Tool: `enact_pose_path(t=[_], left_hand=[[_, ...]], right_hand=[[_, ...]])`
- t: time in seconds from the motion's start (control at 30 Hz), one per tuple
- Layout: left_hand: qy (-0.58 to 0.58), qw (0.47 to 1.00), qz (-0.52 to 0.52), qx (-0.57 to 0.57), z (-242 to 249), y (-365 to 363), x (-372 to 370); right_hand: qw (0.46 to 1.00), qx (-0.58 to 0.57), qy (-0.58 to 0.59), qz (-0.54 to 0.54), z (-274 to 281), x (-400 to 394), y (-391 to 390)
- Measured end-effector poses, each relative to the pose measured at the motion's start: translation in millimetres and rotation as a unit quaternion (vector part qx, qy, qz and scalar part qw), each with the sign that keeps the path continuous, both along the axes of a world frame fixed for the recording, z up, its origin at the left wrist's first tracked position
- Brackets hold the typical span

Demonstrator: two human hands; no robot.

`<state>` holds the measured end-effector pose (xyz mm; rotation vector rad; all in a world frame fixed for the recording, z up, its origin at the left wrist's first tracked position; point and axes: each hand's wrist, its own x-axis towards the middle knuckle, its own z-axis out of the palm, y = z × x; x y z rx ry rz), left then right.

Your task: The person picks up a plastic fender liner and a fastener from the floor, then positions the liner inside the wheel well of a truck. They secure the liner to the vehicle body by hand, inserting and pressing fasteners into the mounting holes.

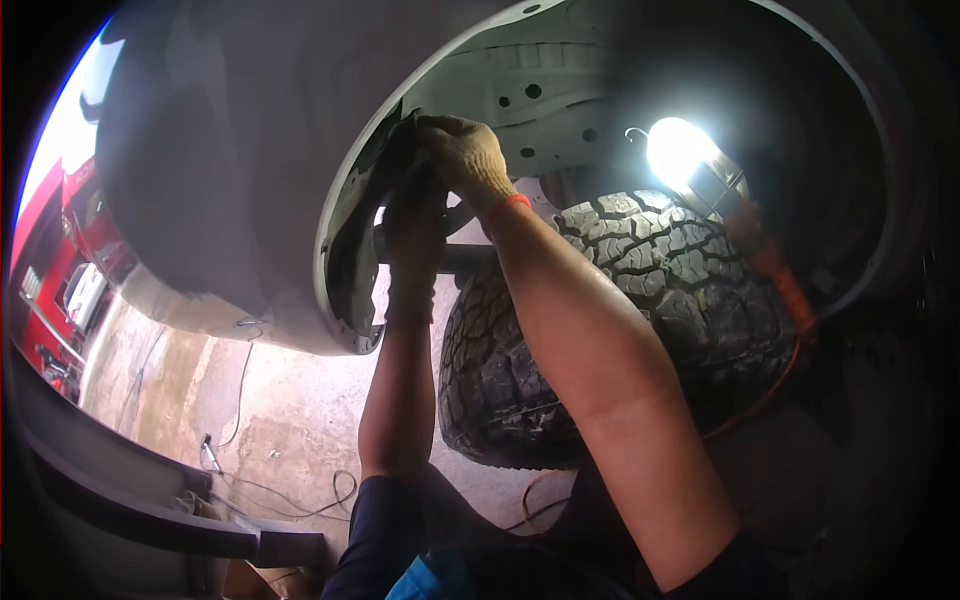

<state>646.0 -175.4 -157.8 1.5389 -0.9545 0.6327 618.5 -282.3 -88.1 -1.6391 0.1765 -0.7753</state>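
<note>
My right hand [468, 158], in a cream knit glove with a red cuff, is raised inside the wheel arch of a vehicle. Its fingers are curled and closed at the front inner edge of the arch; what they hold, if anything, is hidden. Just below it, my left hand [415, 215] reaches up into deep shadow beside a dark liner or panel [357, 245]. The fingers of that hand do not show clearly. Both hands are close to the painted body panel [235, 170] and its curved arch lip.
A knobbly tyre [610, 300] stands to the right of my forearms. A lit work lamp [690, 160] with an orange handle [785, 280] rests on top of it, its cord trailing down. A thin cable [290, 505] lies on the concrete floor [270, 410]. A red vehicle [45, 290] is at the far left.
</note>
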Motion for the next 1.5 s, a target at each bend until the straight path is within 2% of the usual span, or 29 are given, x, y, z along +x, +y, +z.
enact_pose_path(t=[0.03, 0.07, 0.1, 0.17, 0.2, 0.23, 0.27, 0.37, 0.43, 0.47, 0.53, 0.6, 0.67, 0.7, 0.73, 0.77, 0.87, 0.93, 0.97, 1.1, 1.17, 1.2, 1.23, 1.3, 1.37, 1.47, 1.5], left_hand=[[0.205, 0.967, -0.114, -0.101, 17, 4, -26], [0.208, 0.967, -0.111, -0.100, 30, 4, -35], [0.117, 0.984, -0.084, -0.107, 42, 3, -38], [0.025, 0.992, -0.055, -0.113, 63, -2, -40], [-0.136, 0.987, 0.083, -0.027, 73, -6, -39], [-0.290, 0.930, 0.216, 0.061, 83, -12, -36], [-0.291, 0.930, 0.217, 0.060, 93, -21, -30], [-0.166, 0.977, 0.128, 0.051, 124, -55, 3], [-0.160, 0.950, 0.236, 0.131, 133, -72, 27], [-0.163, 0.950, 0.231, 0.129, 135, -76, 32], [-0.164, 0.917, 0.297, 0.210, 145, -78, 31], [-0.173, 0.909, 0.318, 0.207, 149, -82, 32], [-0.150, 0.848, 0.396, 0.319, 152, -88, 37], [-0.217, 0.815, 0.415, 0.342, 148, -88, 37], [-0.219, 0.815, 0.413, 0.343, 149, -88, 33], [-0.208, 0.822, 0.401, 0.346, 151, -87, 30], [-0.193, 0.842, 0.374, 0.338, 152, -87, 19], [-0.180, 0.874, 0.366, 0.262, 146, -89, 26], [-0.231, 0.834, 0.398, 0.306, 146, -88, 31], [-0.262, 0.802, 0.388, 0.371, 151, -87, 30], [-0.291, 0.756, 0.404, 0.425, 154, -90, 35], [-0.292, 0.756, 0.403, 0.425, 155, -90, 34], [-0.284, 0.750, 0.404, 0.440, 157, -90, 32], [-0.276, 0.742, 0.408, 0.455, 157, -88, 36], [-0.253, 0.802, 0.402, 0.362, 150, -90, 54], [-0.201, 0.816, 0.390, 0.375, 151, -92, 20], [-0.244, 0.813, 0.397, 0.349, 150, -91, 26]], right_hand=[[1.000, 0.002, 0.002, 0.000, -3, 3, -3], [0.997, 0.042, -0.039, 0.049, -6, 11, -8], [0.989, 0.081, -0.080, 0.098, -11, 23, -14], [0.987, 0.052, -0.127, 0.082, -16, 29, -14], [0.984, 0.125, -0.073, 0.101, -5, 6, -8], [0.984, 0.125, -0.074, 0.102, -7, 6, -11], [0.985, 0.095, -0.091, 0.108, -9, 8, -13], [0.984, 0.034, -0.135, 0.113, -26, 37, -23], [0.980, 0.037, -0.156, 0.115, -28, 40, -23], [0.979, 0.057, -0.158, 0.118, -25, 38, -21], [0.976, 0.137, -0.123, 0.118, -9, 4, -7], [0.969, 0.161, -0.139, 0.125, -10, 9, -8], [0.990, 0.046, -0.105, 0.081, -13, 15, -12], [0.990, 0.039, -0.115, 0.077, -20, 25, -15], [0.989, 0.032, -0.125, 0.073, -27, 36, -19], [0.987, -0.028, -0.148, 0.062, -33, 48, -23], [0.978, -0.057, -0.189, 0.068, -37, 54, -24], [0.979, -0.090, -0.171, 0.062, -39, 58, -24], [0.979, -0.100, -0.166, 0.061, -40, 60, -25], [0.966, -0.044, -0.224, 0.119, -48, 64, -23], [0.959, -0.074, -0.249, 0.113, -48, 69, -24], [0.956, -0.084, -0.258, 0.111, -45, 66, -24], [0.976, -0.032, -0.183, 0.111, -38, 52, -22], [0.988, 0.020, -0.107, 0.114, -23, 27, -15], [0.983, 0.074, -0.104, 0.131, -18, 19, -11], [0.978, 0.053, -0.146, 0.136, -31, 40, -16], [0.976, 0.054, -0.159, 0.137, -28, 34, -14]])
